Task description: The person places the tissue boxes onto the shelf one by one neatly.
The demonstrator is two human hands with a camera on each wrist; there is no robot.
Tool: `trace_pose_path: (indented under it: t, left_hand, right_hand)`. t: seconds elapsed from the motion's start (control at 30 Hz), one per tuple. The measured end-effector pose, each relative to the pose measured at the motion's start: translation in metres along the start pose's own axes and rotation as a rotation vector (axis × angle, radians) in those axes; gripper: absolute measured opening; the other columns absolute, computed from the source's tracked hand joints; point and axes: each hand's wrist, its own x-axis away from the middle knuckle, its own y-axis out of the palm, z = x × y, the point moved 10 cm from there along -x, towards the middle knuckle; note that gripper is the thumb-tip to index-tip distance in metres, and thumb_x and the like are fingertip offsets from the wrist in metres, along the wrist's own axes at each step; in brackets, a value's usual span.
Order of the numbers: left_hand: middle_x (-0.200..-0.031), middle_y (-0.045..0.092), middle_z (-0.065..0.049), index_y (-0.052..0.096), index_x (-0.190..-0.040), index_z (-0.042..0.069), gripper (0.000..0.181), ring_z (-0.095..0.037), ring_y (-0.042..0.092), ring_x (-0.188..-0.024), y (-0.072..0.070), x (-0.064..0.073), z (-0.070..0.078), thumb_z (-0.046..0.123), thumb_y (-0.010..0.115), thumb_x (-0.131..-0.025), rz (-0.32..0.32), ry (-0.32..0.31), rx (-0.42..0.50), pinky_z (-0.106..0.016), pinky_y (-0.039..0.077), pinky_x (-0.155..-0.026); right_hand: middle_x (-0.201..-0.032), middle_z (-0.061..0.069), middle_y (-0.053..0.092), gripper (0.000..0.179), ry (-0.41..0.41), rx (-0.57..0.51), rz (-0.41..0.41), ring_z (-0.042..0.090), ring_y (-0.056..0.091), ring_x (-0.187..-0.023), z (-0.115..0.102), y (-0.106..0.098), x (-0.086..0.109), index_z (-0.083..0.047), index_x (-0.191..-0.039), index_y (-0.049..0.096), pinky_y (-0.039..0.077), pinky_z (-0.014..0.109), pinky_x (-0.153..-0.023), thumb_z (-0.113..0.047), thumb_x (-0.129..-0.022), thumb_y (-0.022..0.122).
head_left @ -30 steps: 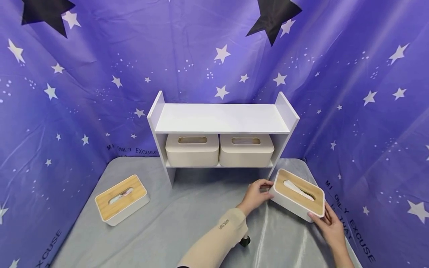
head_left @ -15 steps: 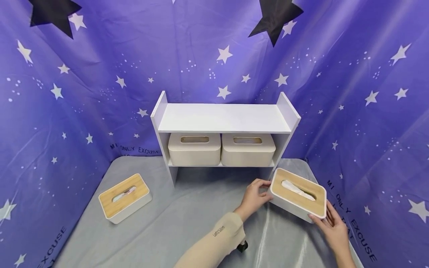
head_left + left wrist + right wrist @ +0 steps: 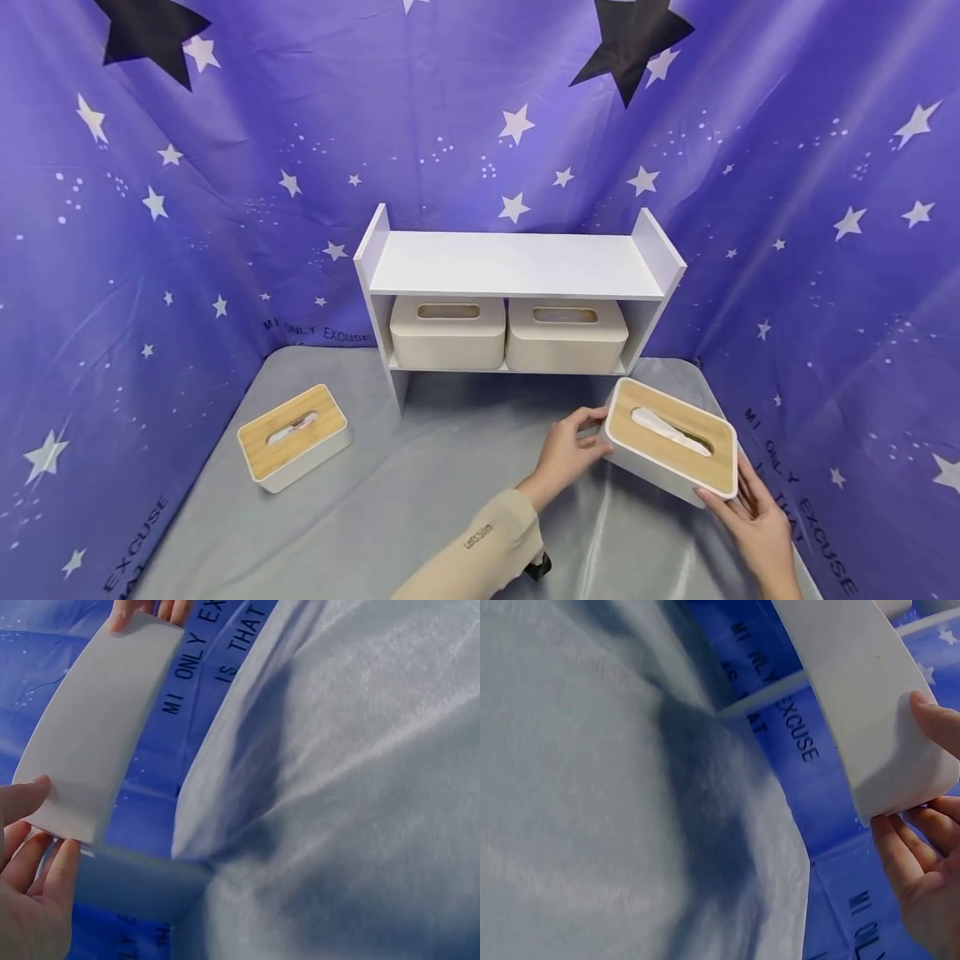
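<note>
Both hands hold a white tissue box [image 3: 652,468] with a wood-look lid, tissue showing in its slot, at the right of the head view. My left hand [image 3: 566,454] grips its left end, thumb on the front face and fingers at the end. At the right end, my right hand [image 3: 757,529] holds the corner, its thumb on the front side. Both wrist views show the box's pale side [image 3: 101,712] raised off the grey cloth, with fingers curled at its ends. A white shelf [image 3: 517,262] stands just left of and behind the box.
Two cream tissue boxes, a left one [image 3: 448,346] and a right one [image 3: 567,347], fill the shelf's lower level. Another wood-lidded tissue box [image 3: 296,437] lies on the grey cloth [image 3: 420,483] at left. A purple star-printed curtain [image 3: 450,100] surrounds the table.
The held box has shifted slightly left relative to the shelf, both hands keeping their grip. The head view has turned a little left, so the surroundings appear farther right.
</note>
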Motion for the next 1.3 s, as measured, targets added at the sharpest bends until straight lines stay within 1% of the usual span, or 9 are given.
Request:
trace_pose_path:
  t: [0.13, 0.27, 0.5, 0.6, 0.7, 0.83, 1.0, 1.13, 1.3]
  left_hand:
    - [-0.136, 0.065, -0.004, 0.065, -0.127, 0.009, 0.049, -0.016, 0.062, -0.125, -0.011, 0.006, 0.006, -0.004, 0.077, -0.081, 0.016, 0.004, 0.010, -0.018, 0.056, -0.093]
    - [-0.136, 0.065, -0.005, 0.065, -0.127, 0.008, 0.049, -0.017, 0.063, -0.124, -0.022, 0.013, 0.010, -0.003, 0.079, -0.081, 0.027, 0.023, 0.007, -0.016, 0.056, -0.091]
    - [-0.136, 0.065, -0.006, 0.065, -0.127, 0.008, 0.050, -0.020, 0.065, -0.122, -0.042, 0.027, 0.018, -0.002, 0.079, -0.081, 0.065, 0.070, 0.000, -0.020, 0.058, -0.091]
    - [-0.136, 0.065, -0.007, 0.065, -0.128, 0.007, 0.050, -0.020, 0.065, -0.121, -0.052, 0.034, 0.025, -0.001, 0.080, -0.080, 0.082, 0.088, -0.016, -0.018, 0.058, -0.090]
    - [-0.135, 0.065, -0.007, 0.065, -0.127, 0.008, 0.051, -0.020, 0.066, -0.120, -0.064, 0.041, 0.031, 0.000, 0.081, -0.079, 0.108, 0.098, -0.030, -0.017, 0.058, -0.088]
    - [-0.135, 0.065, -0.005, 0.065, -0.127, 0.010, 0.052, -0.019, 0.066, -0.120, -0.082, 0.051, 0.036, 0.001, 0.082, -0.079, 0.143, 0.101, -0.043, -0.020, 0.059, -0.088]
    - [-0.136, 0.065, -0.005, 0.065, -0.127, 0.010, 0.051, -0.022, 0.066, -0.120, -0.102, 0.060, 0.045, 0.005, 0.082, -0.079, 0.165, 0.123, -0.041, -0.026, 0.060, -0.089]
    - [-0.138, 0.064, -0.004, 0.065, -0.128, 0.011, 0.050, -0.023, 0.065, -0.121, -0.117, 0.066, 0.047, 0.008, 0.082, -0.080, 0.183, 0.124, -0.027, -0.027, 0.060, -0.090]
    - [-0.139, 0.063, -0.002, 0.065, -0.129, 0.014, 0.051, -0.025, 0.064, -0.124, -0.133, 0.073, 0.049, 0.009, 0.081, -0.081, 0.194, 0.120, -0.009, -0.030, 0.060, -0.092]
  right_hand:
    - [-0.152, -0.012, 0.044, 0.083, -0.022, 0.012, -0.016, -0.023, 0.053, -0.111, -0.006, 0.006, 0.001, 0.002, -0.153, 0.033, 0.045, -0.002, -0.089, 0.017, -0.081, 0.071]
    - [-0.153, -0.012, 0.043, 0.083, -0.008, 0.068, -0.028, -0.025, 0.051, -0.109, -0.010, 0.014, 0.003, 0.001, -0.153, 0.034, 0.045, -0.003, -0.088, 0.014, -0.081, 0.072]
    - [-0.156, 0.001, 0.038, 0.085, 0.030, 0.272, -0.038, -0.029, 0.047, -0.107, -0.020, 0.027, 0.004, -0.008, -0.155, 0.034, 0.044, -0.005, -0.085, 0.003, -0.083, 0.077]
    - [-0.154, -0.001, 0.042, 0.084, 0.013, 0.347, -0.050, -0.029, 0.045, -0.106, -0.029, 0.034, 0.006, -0.011, -0.155, 0.036, 0.044, -0.005, -0.085, -0.001, -0.083, 0.078]
    - [-0.148, -0.008, 0.046, 0.083, -0.023, 0.399, -0.072, -0.029, 0.045, -0.107, -0.040, 0.043, 0.007, -0.015, -0.154, 0.037, 0.044, -0.005, -0.084, -0.005, -0.083, 0.080]
    - [-0.139, -0.018, 0.049, 0.083, -0.080, 0.399, -0.115, -0.027, 0.046, -0.108, -0.054, 0.060, 0.008, -0.016, -0.154, 0.039, 0.045, -0.004, -0.084, -0.005, -0.082, 0.081]
    - [-0.132, -0.027, 0.049, 0.082, -0.163, 0.360, -0.154, -0.026, 0.048, -0.110, -0.072, 0.080, 0.008, -0.010, -0.152, 0.042, 0.047, -0.002, -0.085, 0.000, -0.080, 0.081]
    - [-0.131, -0.027, 0.049, 0.081, -0.199, 0.327, -0.186, -0.024, 0.049, -0.112, -0.079, 0.096, 0.010, -0.005, -0.151, 0.042, 0.048, 0.000, -0.086, 0.003, -0.079, 0.080]
    - [-0.137, -0.024, 0.049, 0.080, -0.222, 0.311, -0.224, -0.023, 0.048, -0.116, -0.086, 0.112, 0.013, -0.004, -0.151, 0.042, 0.048, 0.000, -0.088, 0.003, -0.080, 0.079]
